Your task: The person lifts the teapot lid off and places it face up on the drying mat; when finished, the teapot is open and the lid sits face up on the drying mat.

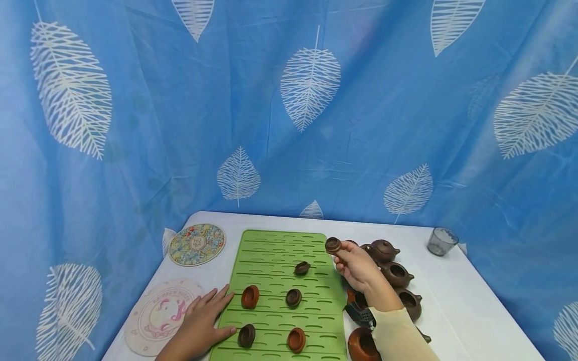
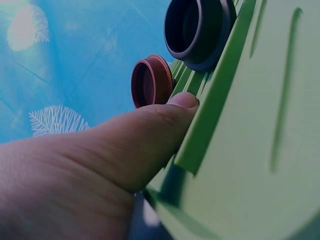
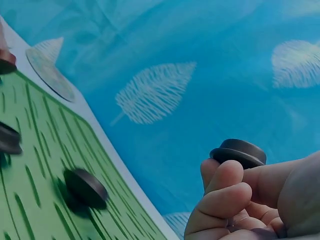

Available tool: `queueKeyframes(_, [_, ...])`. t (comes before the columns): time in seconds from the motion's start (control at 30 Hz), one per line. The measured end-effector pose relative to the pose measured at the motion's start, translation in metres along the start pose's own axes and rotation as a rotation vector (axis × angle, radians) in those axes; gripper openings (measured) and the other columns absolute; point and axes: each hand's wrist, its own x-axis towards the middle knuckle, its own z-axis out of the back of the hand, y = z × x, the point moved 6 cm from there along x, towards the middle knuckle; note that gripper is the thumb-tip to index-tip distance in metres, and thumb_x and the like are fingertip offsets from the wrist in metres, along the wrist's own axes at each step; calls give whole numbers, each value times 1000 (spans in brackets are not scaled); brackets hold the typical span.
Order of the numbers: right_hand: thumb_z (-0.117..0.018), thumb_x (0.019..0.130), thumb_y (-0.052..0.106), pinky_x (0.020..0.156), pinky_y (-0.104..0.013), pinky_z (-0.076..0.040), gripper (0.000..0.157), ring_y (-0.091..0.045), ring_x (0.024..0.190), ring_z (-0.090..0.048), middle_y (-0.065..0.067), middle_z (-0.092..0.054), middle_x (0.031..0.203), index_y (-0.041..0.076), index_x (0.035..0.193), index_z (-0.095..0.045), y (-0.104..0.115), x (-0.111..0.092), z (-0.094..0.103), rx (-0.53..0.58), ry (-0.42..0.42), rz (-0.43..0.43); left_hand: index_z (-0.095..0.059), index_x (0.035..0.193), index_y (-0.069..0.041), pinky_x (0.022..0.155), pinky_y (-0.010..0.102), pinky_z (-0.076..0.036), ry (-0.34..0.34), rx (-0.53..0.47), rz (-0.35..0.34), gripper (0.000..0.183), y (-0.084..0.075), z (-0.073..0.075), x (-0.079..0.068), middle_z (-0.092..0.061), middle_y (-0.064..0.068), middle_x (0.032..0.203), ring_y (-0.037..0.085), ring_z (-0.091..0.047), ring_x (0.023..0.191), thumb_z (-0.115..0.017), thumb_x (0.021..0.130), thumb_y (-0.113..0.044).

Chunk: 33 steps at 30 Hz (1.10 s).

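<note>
My right hand (image 1: 358, 265) pinches a dark brown teapot lid (image 1: 333, 244) between thumb and fingers, raised over the upper right edge of the green slatted mat (image 1: 271, 249). The same lid (image 3: 240, 151) shows hollow side up in the right wrist view. My left hand (image 1: 200, 321) lies on the mat's left edge with fingers spread, its thumb close to a dark lid (image 1: 246, 336). Other lids stand tilted in the mat: a reddish lid (image 1: 250, 297), another reddish lid (image 1: 296, 340), a dark lid (image 1: 293, 298) and a dark lid (image 1: 302, 268).
Several lidless teapots, such as a brown teapot (image 1: 397, 274) and an orange-brown teapot (image 1: 363, 345), cluster right of the mat, partly behind my right arm. A clear glass (image 1: 442, 241) stands far right. A patterned disc (image 1: 197, 244) and a pink disc (image 1: 162, 316) lie left.
</note>
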Motion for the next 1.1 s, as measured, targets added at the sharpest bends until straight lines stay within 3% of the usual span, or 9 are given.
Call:
queueKeyframes(0.6, [-51, 112, 13, 56, -18, -46, 32, -6, 68, -52, -8, -61, 104, 1, 141, -52, -3, 29, -92, -76, 179, -24, -55, 154, -17, 120, 75, -20, -3, 5, -7, 86, -5, 10, 2, -37, 6, 169, 44, -31, 155, -85, 82, -53])
queueKeyframes(0.83, [-52, 111, 11, 58, -18, -46, 28, -5, 70, -54, -10, -67, 113, 1, 136, -55, -21, 40, -118, -105, 183, -67, -56, 154, -16, 119, 77, -20, 2, -11, -9, 85, -2, 8, 3, -38, 8, 169, 46, -32, 154, -86, 83, -51])
queueKeyframes(1.1, [-54, 110, 9, 57, -18, -46, 22, -6, 71, -54, -10, -69, 108, 0, 128, -61, -43, 49, -143, -112, 197, -124, -56, 153, -17, 118, 78, -20, 2, -7, 0, 85, 2, 6, 5, -38, 7, 169, 45, -32, 154, -86, 82, -52])
